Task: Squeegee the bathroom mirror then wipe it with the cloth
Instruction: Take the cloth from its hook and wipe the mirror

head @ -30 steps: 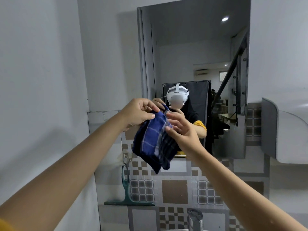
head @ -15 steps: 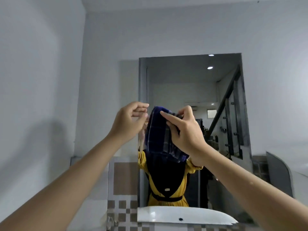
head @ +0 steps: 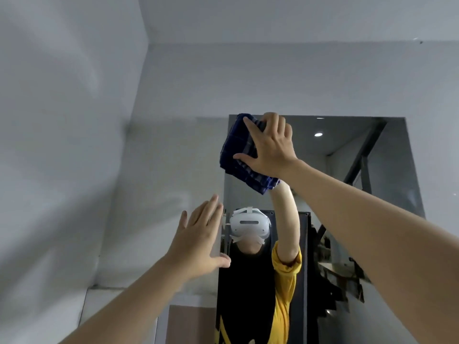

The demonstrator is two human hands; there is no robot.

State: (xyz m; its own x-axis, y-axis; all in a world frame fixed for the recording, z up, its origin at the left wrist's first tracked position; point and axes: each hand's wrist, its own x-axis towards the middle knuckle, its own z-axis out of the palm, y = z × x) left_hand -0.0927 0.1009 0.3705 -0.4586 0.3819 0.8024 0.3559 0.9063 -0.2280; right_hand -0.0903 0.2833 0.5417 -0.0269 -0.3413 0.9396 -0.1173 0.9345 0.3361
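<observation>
The tall bathroom mirror point(head: 347, 184) fills the right half of the wall ahead. A folded blue checked cloth point(head: 238, 155) lies flat against the glass at the mirror's top left corner. My right hand point(head: 270, 145) presses on it with fingers spread, palm over the cloth. My left hand point(head: 198, 242) is lower, open with fingers apart, beside the mirror's left edge, its thumb at the frame. It holds nothing. The squeegee is out of view.
A plain grey wall point(head: 74, 145) runs along the left and meets the mirror wall in a corner. The mirror reflects a person with a white headset, a raised arm, a stair rail and ceiling lights. A brown tile point(head: 191, 324) shows below.
The view tilted upward. My right hand carried the cloth up to the mirror's top left corner and flattened it on the glass. My left hand let go of the cloth and dropped, open.
</observation>
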